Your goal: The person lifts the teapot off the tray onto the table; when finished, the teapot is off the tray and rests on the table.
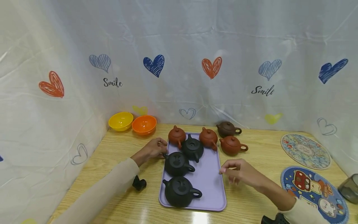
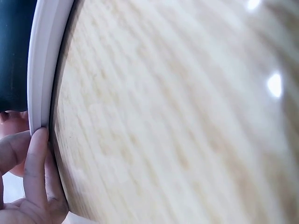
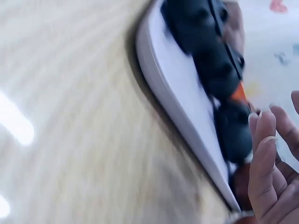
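Note:
A lilac tray (image 1: pixel 208 186) bears three black teapots, one at the front (image 1: pixel 180 191), one behind it (image 1: pixel 176 165) and one farther back (image 1: pixel 193 149). Two reddish-brown teapots, a left one (image 1: pixel 176 137) and a right one (image 1: pixel 208 138), sit at its far end. My left hand (image 1: pixel 153 148) pinches the tray's left rim; in the left wrist view the thumb (image 2: pixel 36 163) presses against that edge. By the opposite rim, my right hand (image 1: pixel 239 172) has loosely bent fingers and holds nothing. In the right wrist view its fingertips (image 3: pixel 265 123) overlap the teapots.
Right of the tray's far end stand a dark brown teapot (image 1: pixel 227 129) and another reddish-brown teapot (image 1: pixel 232 145). A yellow bowl (image 1: pixel 121 121) and an orange bowl (image 1: pixel 144 125) are back left. Two round patterned mats, a pale one (image 1: pixel 305 151) and a blue one (image 1: pixel 316 193), lie right, near a grey cup (image 1: pixel 349 188).

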`<action>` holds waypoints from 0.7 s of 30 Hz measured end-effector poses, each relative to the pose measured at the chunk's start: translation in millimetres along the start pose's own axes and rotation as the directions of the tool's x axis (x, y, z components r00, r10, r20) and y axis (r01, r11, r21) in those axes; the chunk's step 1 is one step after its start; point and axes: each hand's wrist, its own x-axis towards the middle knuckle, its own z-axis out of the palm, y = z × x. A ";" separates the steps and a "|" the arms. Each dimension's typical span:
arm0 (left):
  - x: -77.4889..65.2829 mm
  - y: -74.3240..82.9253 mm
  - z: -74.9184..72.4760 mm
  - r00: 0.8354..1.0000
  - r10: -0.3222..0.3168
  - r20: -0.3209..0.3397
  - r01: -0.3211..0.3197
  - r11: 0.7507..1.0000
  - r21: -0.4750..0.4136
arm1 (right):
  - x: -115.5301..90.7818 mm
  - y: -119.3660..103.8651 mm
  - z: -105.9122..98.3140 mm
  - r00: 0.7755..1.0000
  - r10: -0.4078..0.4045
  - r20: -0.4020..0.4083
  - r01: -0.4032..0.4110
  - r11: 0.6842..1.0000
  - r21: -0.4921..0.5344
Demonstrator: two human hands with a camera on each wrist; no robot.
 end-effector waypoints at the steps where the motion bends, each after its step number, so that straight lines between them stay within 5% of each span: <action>1: 0.1 -0.3 -0.1 1.000 -0.002 0.001 0.002 1.000 0.004 | 1.6 -0.5 7.3 1.000 0.000 0.025 0.000 1.000 0.015; 10: -1.2 1.5 0.3 1.000 -0.011 0.001 0.011 1.000 0.008 | 15.7 -5.8 62.1 0.987 0.014 0.162 -0.024 0.998 0.059; 21: -2.4 2.7 0.8 1.000 -0.011 -0.003 0.011 1.000 0.017 | 24.4 -11.4 85.6 0.970 0.043 0.238 -0.060 0.996 0.066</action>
